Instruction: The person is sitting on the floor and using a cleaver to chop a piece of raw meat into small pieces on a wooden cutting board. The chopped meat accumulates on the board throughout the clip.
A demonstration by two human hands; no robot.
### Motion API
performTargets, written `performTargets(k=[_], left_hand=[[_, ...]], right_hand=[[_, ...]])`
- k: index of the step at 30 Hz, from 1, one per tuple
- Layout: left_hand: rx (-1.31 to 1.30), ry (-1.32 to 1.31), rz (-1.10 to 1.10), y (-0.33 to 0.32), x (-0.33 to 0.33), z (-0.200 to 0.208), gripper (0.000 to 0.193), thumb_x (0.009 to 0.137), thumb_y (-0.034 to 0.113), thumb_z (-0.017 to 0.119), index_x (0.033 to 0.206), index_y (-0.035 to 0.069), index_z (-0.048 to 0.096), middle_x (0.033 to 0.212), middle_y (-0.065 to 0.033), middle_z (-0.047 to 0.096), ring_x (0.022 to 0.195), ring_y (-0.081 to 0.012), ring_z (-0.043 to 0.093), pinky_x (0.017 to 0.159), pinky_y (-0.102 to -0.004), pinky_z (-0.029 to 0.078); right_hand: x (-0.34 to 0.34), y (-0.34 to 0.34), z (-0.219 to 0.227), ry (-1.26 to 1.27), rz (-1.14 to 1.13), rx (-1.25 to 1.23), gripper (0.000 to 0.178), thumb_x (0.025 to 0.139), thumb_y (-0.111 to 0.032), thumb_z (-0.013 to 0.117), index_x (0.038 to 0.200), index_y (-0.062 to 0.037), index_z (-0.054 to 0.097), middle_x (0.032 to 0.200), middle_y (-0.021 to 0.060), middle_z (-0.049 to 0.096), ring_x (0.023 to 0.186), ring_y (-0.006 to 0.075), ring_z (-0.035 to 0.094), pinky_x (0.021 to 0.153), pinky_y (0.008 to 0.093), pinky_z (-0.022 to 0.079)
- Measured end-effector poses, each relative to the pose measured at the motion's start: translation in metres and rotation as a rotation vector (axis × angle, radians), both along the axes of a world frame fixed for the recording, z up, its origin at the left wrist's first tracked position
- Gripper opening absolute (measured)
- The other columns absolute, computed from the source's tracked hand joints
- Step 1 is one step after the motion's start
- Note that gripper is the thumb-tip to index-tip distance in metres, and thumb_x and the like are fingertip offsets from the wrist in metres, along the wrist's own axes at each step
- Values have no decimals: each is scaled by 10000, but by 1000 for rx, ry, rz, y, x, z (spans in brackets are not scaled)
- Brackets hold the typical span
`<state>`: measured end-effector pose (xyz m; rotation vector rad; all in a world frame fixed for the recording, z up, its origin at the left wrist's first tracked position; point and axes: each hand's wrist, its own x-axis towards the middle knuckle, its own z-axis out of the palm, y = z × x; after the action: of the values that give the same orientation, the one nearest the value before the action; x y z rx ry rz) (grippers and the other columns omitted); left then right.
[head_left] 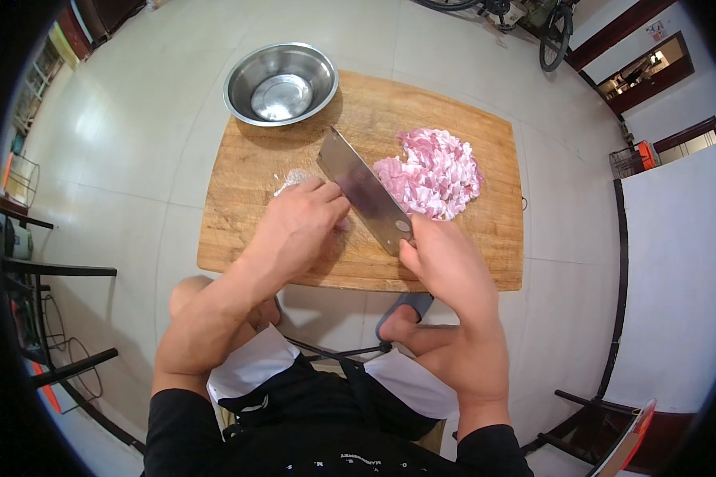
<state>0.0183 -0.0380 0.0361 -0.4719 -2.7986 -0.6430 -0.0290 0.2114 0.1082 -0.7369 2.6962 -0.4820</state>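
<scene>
My right hand point(444, 253) is closed round the handle of a wide steel cleaver point(366, 191), its blade slanting up and left across the wooden cutting board point(469, 266). Beside the blade, the fingers of my left hand point(306, 215) are curled down onto a piece of meat point(341, 226), mostly hidden under them. A whitish, fatty-looking bit point(294, 177) shows past the knuckles. Right of the cleaver lies a heap of sliced pink and white raw meat point(441, 171).
A steel bowl point(282, 86) with nothing in it stands on the board's far left corner. Black metal frames point(60, 270) are at the left, a white-topped table point(672, 278) at the right. A bicycle point(557, 36) stands far back. My slippered foot point(402, 318) is below the board.
</scene>
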Motion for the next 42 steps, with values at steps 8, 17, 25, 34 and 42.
performTargets(k=[8,17,25,34,42], left_hand=[[-17,-5,68,-12,3,10,129,819,94,809,905,82,714,989,-91,689,1029,-324,687,905,-462,573],[44,42,136,-7,-11,-12,164,883,157,813,966,58,712,983,-110,683,995,-360,670,869,-469,578],[83,334,-32,11,-30,-10,231,946,133,794,1157,57,740,1152,-121,700,1092,-366,684,954,-479,588],[-114,7,62,19,-26,-13,225,943,161,805,1134,62,739,1143,-108,703,1098,-327,687,942,-470,582],[97,71,37,24,-28,-23,211,971,172,794,1137,62,722,1072,-127,718,1015,-370,708,915,-478,584]], right_hand=[[20,37,-4,-8,-71,2,226,974,-187,735,989,26,661,836,272,694,822,497,683,722,567,523],[7,58,-5,-200,-226,-269,218,998,-213,743,1017,1,707,730,186,691,648,364,690,626,467,519],[5,50,3,-270,-377,-355,231,1022,-202,740,954,8,668,645,83,614,532,168,616,549,402,477],[5,50,-16,-96,-304,-264,263,991,-247,764,963,2,683,756,216,681,685,418,675,639,525,492],[7,43,-14,3,-271,-204,264,998,-249,761,962,-1,675,785,253,705,763,501,694,688,582,516]])
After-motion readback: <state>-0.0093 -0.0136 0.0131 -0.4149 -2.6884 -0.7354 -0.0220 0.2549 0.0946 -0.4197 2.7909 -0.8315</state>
